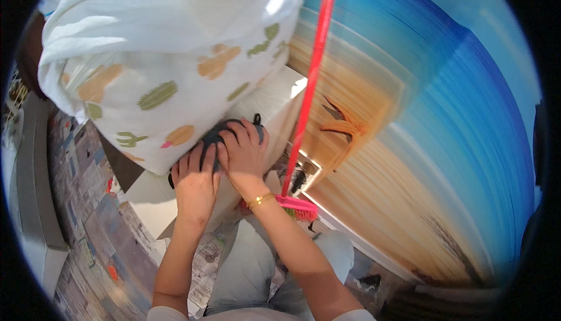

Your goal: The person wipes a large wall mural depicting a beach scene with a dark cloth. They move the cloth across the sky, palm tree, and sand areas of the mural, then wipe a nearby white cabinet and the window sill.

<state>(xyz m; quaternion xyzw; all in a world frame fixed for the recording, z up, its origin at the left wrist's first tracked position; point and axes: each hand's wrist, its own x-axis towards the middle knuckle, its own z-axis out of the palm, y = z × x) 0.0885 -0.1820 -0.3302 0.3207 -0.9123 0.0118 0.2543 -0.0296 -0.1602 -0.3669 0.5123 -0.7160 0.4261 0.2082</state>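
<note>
Both hands rest on a dark grey fabric item (211, 139) with black trim and a small black loop at its upper right end. Over its lower left part lies my left hand (196, 167), fingers bent onto the fabric. My right hand (242, 152) lies beside it, fingers spread across the upper right part, a gold bracelet on the wrist. The fingertips press on the item, and whether they grip it cannot be told. Beneath it is a pale box-like surface (258, 97), partly covered by a white cloth (144, 71) printed with cacti.
A red pole (313, 67) runs down to a pink broom head (300, 207) near my right forearm. At the right stands a large panel with a beach picture (420, 124). Grey ribbed furniture (37, 167) is at the left, beside the patterned floor (92, 216).
</note>
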